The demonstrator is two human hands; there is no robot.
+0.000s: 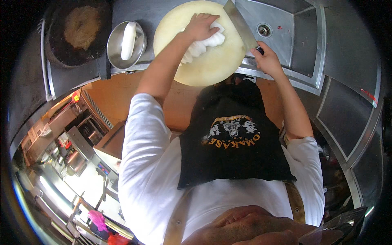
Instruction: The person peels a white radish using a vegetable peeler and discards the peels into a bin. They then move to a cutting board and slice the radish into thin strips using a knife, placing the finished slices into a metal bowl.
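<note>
My left hand (202, 27) rests with spread fingers on overlapping white slices (211, 40), which look like a cut root vegetable and lie on a round, pale chopping board (214, 65). In my right hand (267, 59) is the dark handle of a cleaver (239, 25). Its broad metal blade lies along the board's right edge, apart from the slices. A peeled, long white vegetable (128, 41), perhaps a daikon, lies in a metal bowl (114, 57) to the left of the board. My left hand hides part of the slices.
Right of the board is a stainless steel sink (280, 46) with a round drain (264, 30). A large dark wok (58, 46) with brownish contents stands at the far left, beyond the bowl. The metal counter's front edge (147, 66) runs below the bowl.
</note>
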